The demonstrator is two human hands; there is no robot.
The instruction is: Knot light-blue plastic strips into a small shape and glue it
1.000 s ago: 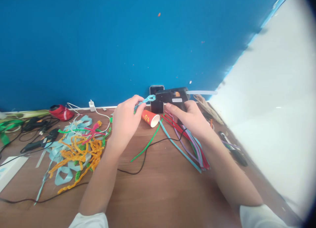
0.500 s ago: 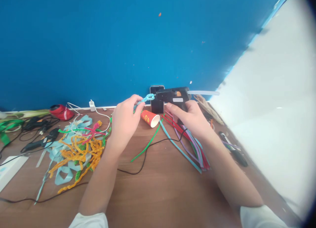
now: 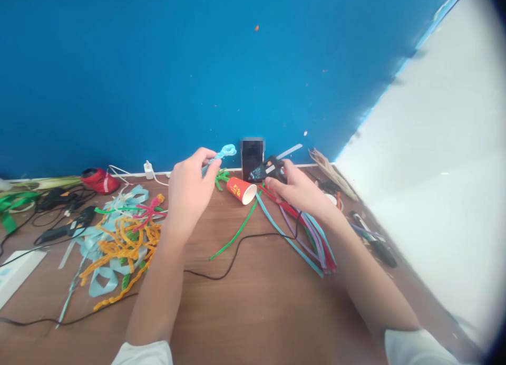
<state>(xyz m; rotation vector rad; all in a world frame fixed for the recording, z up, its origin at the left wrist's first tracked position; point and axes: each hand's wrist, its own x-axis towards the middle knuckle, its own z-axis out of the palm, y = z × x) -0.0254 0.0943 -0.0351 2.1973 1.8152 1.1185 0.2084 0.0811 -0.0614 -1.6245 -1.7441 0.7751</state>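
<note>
Between thumb and fingers, my left hand (image 3: pixel 193 180) pinches a light blue twisted pipe cleaner (image 3: pixel 227 151) that ends in a small loop. My right hand (image 3: pixel 300 188) is wrapped round a black hot glue gun (image 3: pixel 269 169), its nozzle tilted down to the left and a clear glue stick (image 3: pixel 290 151) poking out of its back. The nozzle is apart from the blue loop. A red paper cup (image 3: pixel 240 191) lies on its side between the hands. Behind the gun a dark phone (image 3: pixel 252 156) leans on the blue wall.
Left of my arm lies a tangle of orange pipe cleaners (image 3: pixel 122 243) and pale blue ribbon (image 3: pixel 103 280). Red, purple, blue and green strips (image 3: pixel 316 243) lie under my right forearm. A black cord (image 3: pixel 245 241) crosses the table. A utility knife (image 3: pixel 379 246) rests at the right edge.
The glue gun has moved down and left, away from the loop, and its nozzle has tipped downward. My left hand has shifted slightly left with the blue pipe cleaner.
</note>
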